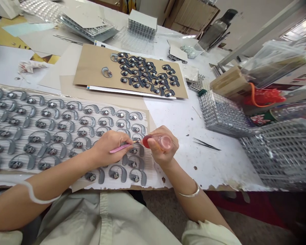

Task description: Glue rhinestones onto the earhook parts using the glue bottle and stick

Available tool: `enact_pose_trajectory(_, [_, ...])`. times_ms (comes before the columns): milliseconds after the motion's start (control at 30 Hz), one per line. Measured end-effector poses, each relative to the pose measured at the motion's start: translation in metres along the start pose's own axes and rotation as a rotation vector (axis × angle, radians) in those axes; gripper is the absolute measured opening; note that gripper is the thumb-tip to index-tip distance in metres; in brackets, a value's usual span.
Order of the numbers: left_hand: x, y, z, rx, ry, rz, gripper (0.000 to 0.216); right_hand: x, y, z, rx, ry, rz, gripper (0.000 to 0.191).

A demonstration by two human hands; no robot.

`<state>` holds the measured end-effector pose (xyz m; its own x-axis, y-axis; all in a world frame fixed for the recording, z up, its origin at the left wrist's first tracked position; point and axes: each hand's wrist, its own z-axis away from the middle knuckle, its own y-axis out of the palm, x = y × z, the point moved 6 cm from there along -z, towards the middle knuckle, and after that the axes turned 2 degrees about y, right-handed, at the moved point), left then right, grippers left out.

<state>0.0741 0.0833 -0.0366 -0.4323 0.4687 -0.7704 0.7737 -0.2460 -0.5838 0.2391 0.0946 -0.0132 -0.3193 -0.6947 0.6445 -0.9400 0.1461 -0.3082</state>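
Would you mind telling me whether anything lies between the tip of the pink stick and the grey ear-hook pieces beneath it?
Nothing visible does. The left hand holds the pink stick with its tip right over the grey ear-hook pieces. The right hand holds a small red-capped bottle just beside the tip, not across it.

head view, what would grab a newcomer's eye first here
First, the rows of grey ear-hook pieces covering the sheet at the near left of the white table. At their right edge the left hand holds a pink stick with its tip close to the red-capped little bottle in the right hand. Further back, a cluster of darker pieces lies on brown cardboard.
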Motion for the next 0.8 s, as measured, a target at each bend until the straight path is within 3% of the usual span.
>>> enact_pose_trajectory(533, [0.006,0.0,0.001,-0.012,-0.018,-0.008,0.01,-0.001,0.001,-0.001,-0.024,-0.022,-0.052,0.011])
enact_pose_trajectory(667, [0.004,0.0,0.004,-0.003,0.02,-0.06,0.014,-0.019,-0.009,-0.005,-0.125,0.234,-0.143,0.026])
enact_pose_trajectory(800, [0.007,-0.005,0.012,-0.064,0.006,-0.118,0.017,-0.058,-0.017,-0.005,-0.272,0.605,-0.457,0.043])
